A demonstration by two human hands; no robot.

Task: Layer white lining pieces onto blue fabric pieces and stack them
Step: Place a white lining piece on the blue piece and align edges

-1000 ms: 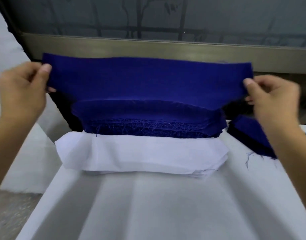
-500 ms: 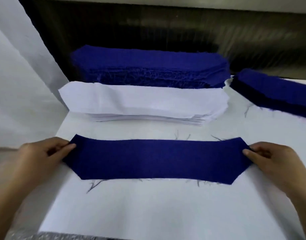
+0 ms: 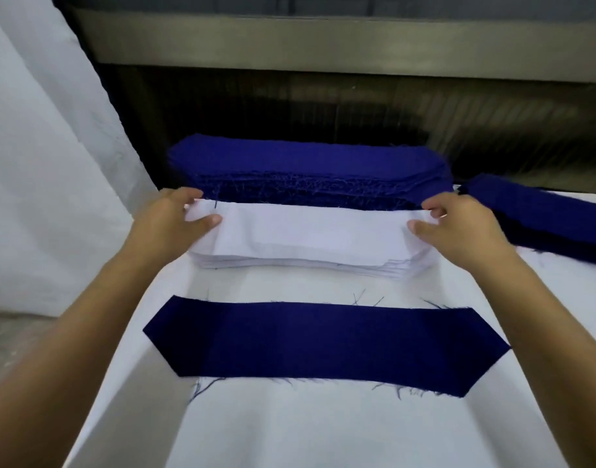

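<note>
The left hand and right hand are pinching the white lining by its ends, ideally lifting one sheet squarely over the blue piece.

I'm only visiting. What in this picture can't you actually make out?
All from the head view:
- How many sheets the white lining stack holds: its layers are too thin to count.
- Whether the left hand and right hand pinch one sheet or several: their fingers cover the stack's ends.
- How far the side blue pile runs: the picture's right edge cuts it off.
</note>
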